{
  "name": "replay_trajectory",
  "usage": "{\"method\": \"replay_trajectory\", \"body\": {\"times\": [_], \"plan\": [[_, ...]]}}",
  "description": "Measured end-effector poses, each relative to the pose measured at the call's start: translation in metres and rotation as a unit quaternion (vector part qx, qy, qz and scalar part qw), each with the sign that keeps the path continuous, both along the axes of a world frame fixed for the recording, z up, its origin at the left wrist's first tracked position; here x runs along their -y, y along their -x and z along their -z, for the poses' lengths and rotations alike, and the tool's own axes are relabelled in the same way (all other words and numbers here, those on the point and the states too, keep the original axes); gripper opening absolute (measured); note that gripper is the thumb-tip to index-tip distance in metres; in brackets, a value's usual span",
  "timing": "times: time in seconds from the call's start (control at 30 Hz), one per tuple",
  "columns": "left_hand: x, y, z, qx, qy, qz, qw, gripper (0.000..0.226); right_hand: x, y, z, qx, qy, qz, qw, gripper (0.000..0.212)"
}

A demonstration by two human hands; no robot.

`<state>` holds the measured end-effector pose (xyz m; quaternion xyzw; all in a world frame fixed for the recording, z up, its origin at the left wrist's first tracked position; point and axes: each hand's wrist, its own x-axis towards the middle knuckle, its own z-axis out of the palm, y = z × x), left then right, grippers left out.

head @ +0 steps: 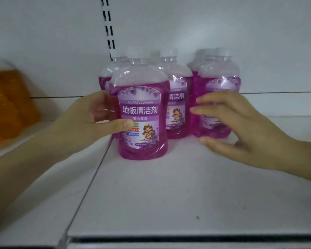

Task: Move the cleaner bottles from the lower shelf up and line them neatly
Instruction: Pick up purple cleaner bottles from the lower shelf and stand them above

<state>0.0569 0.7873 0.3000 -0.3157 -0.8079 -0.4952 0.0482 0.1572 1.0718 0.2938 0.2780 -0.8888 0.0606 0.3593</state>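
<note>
front cleaner bottle (142,112): gripped by left hand (90,119). right hand (241,130): fingers wide, holding nothing. other bottles (219,87): along shelf (169,194) back edge.

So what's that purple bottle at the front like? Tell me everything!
The clear plastic bottle of purple liquid stands upright on the white shelf, in front of the other bottles. It has a white cap and a purple label reading FLOOR CLEANER, with a cartoon figure. The liquid reaches its shoulder. The left hand grips its left side, thumb on the label.
</note>
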Motion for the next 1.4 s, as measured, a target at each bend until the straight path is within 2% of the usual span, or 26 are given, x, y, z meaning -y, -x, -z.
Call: {"method": "replay_trajectory", "body": {"times": [0.07, 0.13, 0.33, 0.5, 0.77, 0.97, 1.1, 1.23, 1.3, 1.37, 1.4], "plan": [[0.004, -0.006, -0.005, 0.007, -0.011, -0.01, 1.0, 0.068, 0.015, 0.0, 0.006, 0.117, -0.047, -0.058, 0.99, 0.045], [0.007, -0.011, -0.011, 0.027, -0.029, -0.008, 0.999, 0.065, 0.03, 0.007, 0.014, 0.183, -0.046, -0.068, 0.98, 0.047], [0.021, -0.01, -0.025, 0.048, -0.013, 0.002, 0.999, 0.066, 0.061, 0.023, 0.02, 0.261, 0.029, -0.091, 0.961, 0.048], [0.022, -0.009, -0.028, 0.039, 0.014, 0.005, 0.999, 0.067, 0.063, 0.023, 0.031, 0.261, 0.057, -0.1, 0.958, 0.042], [0.018, -0.008, -0.019, 0.058, -0.026, 0.015, 0.998, 0.067, 0.063, 0.023, 0.032, 0.25, 0.059, -0.091, 0.962, 0.037], [0.011, -0.01, -0.013, 0.054, -0.042, 0.031, 0.997, 0.054, 0.061, 0.021, 0.032, 0.228, 0.066, -0.084, 0.968, 0.04], [0.012, -0.012, -0.013, 0.048, -0.042, 0.032, 0.997, 0.061, 0.063, 0.02, 0.031, 0.221, 0.055, -0.071, 0.971, 0.044], [0.014, -0.018, -0.018, -0.003, 0.005, -0.022, 1.0, 0.059, 0.062, 0.011, 0.025, 0.209, 0.025, -0.059, 0.976, 0.051], [0.019, -0.024, -0.025, -0.046, 0.012, -0.085, 0.995, 0.07, 0.055, 0.002, 0.021, 0.194, 0.01, -0.055, 0.979, 0.052], [0.025, -0.036, -0.031, -0.147, 0.043, -0.146, 0.977, 0.081, 0.046, -0.01, 0.018, 0.175, -0.004, -0.054, 0.983, 0.05], [0.027, -0.044, -0.032, -0.213, 0.069, -0.168, 0.96, 0.077, 0.04, -0.018, 0.016, 0.169, -0.006, -0.052, 0.984, 0.05]]}}
